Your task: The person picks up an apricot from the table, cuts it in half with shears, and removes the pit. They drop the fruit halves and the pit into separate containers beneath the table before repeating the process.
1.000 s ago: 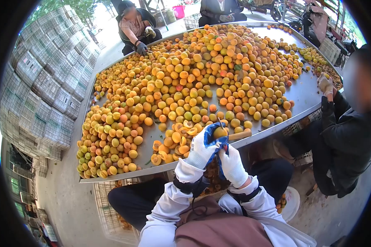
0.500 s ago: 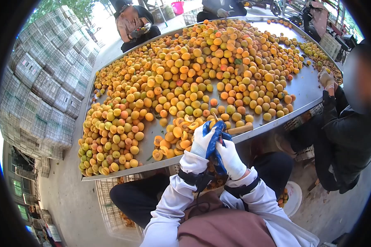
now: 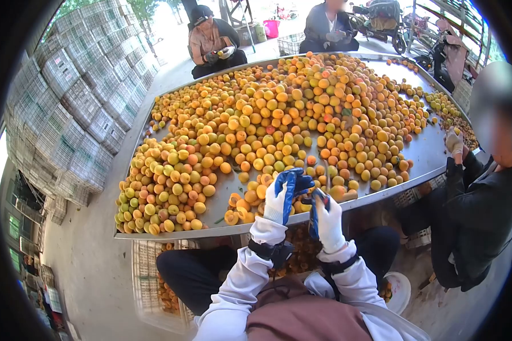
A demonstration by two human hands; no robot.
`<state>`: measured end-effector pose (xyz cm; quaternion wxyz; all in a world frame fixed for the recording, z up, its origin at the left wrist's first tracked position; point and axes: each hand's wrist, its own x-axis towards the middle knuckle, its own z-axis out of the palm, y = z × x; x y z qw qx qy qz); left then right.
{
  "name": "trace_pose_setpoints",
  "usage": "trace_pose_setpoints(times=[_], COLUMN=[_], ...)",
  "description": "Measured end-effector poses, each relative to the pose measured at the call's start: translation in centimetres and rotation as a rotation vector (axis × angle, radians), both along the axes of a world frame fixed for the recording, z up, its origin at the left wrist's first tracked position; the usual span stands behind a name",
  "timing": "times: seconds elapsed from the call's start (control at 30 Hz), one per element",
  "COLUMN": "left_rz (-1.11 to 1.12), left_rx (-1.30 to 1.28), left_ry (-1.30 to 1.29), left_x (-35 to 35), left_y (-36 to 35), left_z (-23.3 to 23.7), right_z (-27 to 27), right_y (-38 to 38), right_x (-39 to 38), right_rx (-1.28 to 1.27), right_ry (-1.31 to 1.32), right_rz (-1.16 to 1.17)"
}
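Observation:
My left hand (image 3: 287,196), in a white glove with a blue coated palm, is at the near edge of the metal table (image 3: 222,231). Its fingers reach to the right, apart from the other hand, and no fruit shows in them. Gloved the same way, my right hand (image 3: 326,219) is closed around a small knife (image 3: 327,175), its thin blade pointing up and away; the handle is mostly hidden. Halved apricots (image 3: 246,206) lie just left of my hands. Whole apricots (image 3: 279,116) are heaped across the table behind them.
Stacked plastic crates (image 3: 77,113) rise at the left. A crate (image 3: 148,278) with fruit stands below the table, and a white bucket (image 3: 401,292) is by my right leg. A co-worker (image 3: 466,210) sits at the right; two people (image 3: 216,42) sit across the table.
My hands have come apart: the left is now open, and the right has shifted right with the knife. The view has tilted up, showing more of the people opposite.

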<state>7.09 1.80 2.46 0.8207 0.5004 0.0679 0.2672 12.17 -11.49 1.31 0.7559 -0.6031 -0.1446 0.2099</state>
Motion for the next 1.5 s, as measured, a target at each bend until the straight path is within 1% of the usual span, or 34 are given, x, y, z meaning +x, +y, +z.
trace_pose_setpoints(times=[0.03,0.07,0.1,0.13,0.2,0.23,0.27,0.33,0.37,0.4,0.47,0.5,0.53,0.6,0.63,0.67,0.73,0.77,0.8,0.87,0.9,0.93,1.0,1.03,1.07,1.17,1.23,1.27,1.3,1.33,1.37,1.4,1.47,1.5], left_rz=[-0.083,-0.135,-0.048,0.036,0.152,0.141,0.131,0.135,0.158,0.137,-0.017,-0.112,-0.163,-0.229,-0.254,-0.259,-0.277,-0.262,-0.261,-0.126,-0.109,-0.112,-0.178,-0.21,-0.206,-0.171,-0.104,-0.027,-0.015,-0.006,0.0,0.0,-0.12,-0.132], left_rx=[-0.036,-0.131,-0.057,0.019,0.232,0.308,0.386,0.77,1.136,1.233,1.453,1.626,1.718,1.983,2.133,2.135,2.301,2.339,2.345,2.207,2.184,2.192,2.286,2.292,2.294,2.292,2.13,1.958,1.797,1.635,1.527,1.525,1.265,1.226], left_ry=[-0.019,-0.085,-0.027,0.026,0.138,0.214,0.291,0.399,0.484,0.435,0.356,0.397,0.387,0.564,0.558,0.558,0.639,0.623,0.623,0.584,0.578,0.58,0.512,0.537,0.537,0.51,0.527,0.461,0.417,0.375,0.273,0.274,0.231,0.107], left_x=[0.3,1.4,1.8,2.4,2.2,1.7,1.1,1.3,1.2,2.1,4.5,5.6,6.6,8.0,8.5,8.9,9.5,9.6,9.6,9.0,8.6,8.3,7.8,7.9,7.9,8.1,7.9,7.5,6.8,5.8,4.7,3.7,1.8,1.1], left_y=[0.2,0.4,0.5,0.6,2.1,2.6,2.9,3.6,2.8,2.9,2.5,2.0,1.5,-0.1,-0.7,-1.0,-1.5,-1.3,-1.1,-0.6,-0.4,-0.3,-0.1,0.0,0.1,0.4,0.5,0.9,0.9,0.6,0.2,-0.4,-1.7,-2.0], left_z=[-1.1,-3.3,-4.0,-4.3,-4.1,-3.0,-1.5,0.0,2.9,2.2,1.6,1.3,0.5,-0.8,-1.1,-1.3,-1.7,-1.9,-2.0,-2.2,-2.1,-2.0,-2.0,-2.3,-2.4,-2.5,-2.2,-2.2,-1.2,0.3,1.5,2.5,3.7,3.6], right_z=[-1.3,-2.5,-3.1,-3.2,-3.1,-1.1,-0.3,2.1,2.9,3.5,3.5,3.5,3.5,3.0,2.8,2.9,3.3,3.1,2.9,3.0,3.2,3.2,3.3,3.4,3.6,3.2,3.3,2.7,1.7,2.0,2.7,2.7,1.8,1.3], right_y=[0.7,1.5,2.3,2.6,1.8,0.3,-1.1,-3.9,-5.1,-6.2,-7.4,-7.6,-7.7,-8.2,-8.4,-8.5,-8.7,-8.9,-9.0,-9.0,-8.9,-8.7,-8.4,-8.2,-8.1,-7.9,-7.6,-7.4,-7.2,-6.9,-7.4,-7.0,-6.0,-5.2], right_x=[0.7,1.7,2.4,3.0,4.3,4.4,4.7,4.6,4.6,4.7,5.0,5.0,5.1,5.1,5.1,5.1,5.0,5.1,5.2,5.3,5.2,5.0,4.6,4.4,4.2,4.1,4.3,4.5,4.8,4.7,4.3,4.1,3.3,3.1], right_rx=[0.004,0.012,-0.006,0.01,0.09,0.116,0.145,0.233,0.303,0.373,0.33,0.313,0.297,0.25,0.205,0.205,0.167,0.17,0.132,0.105,0.081,0.057,0.07,0.103,0.137,0.108,0.042,0.046,0.024,0.0,-0.12,-0.122,-0.098,-0.031], right_ry=[0.068,0.139,-0.002,0.072,0.085,0.15,0.115,0.036,0.049,0.06,-0.012,-0.004,0.004,-0.018,-0.039,-0.035,-0.012,-0.01,-0.03,-0.049,-0.018,0.012,0.019,0.051,0.082,0.085,0.109,0.103,0.051,0.002,0.042,0.043,-0.175,-0.204], right_rz=[0.054,0.101,0.039,0.005,-0.113,-0.135,-0.173,-0.217,-0.208,-0.195,-0.225,-0.244,-0.263,-0.253,-0.24,-0.242,-0.254,-0.256,-0.242,-0.229,-0.216,-0.203,-0.186,-0.169,-0.154,-0.162,-0.201,-0.202,-0.204,-0.206,-0.107,-0.106,-0.033,-0.026])
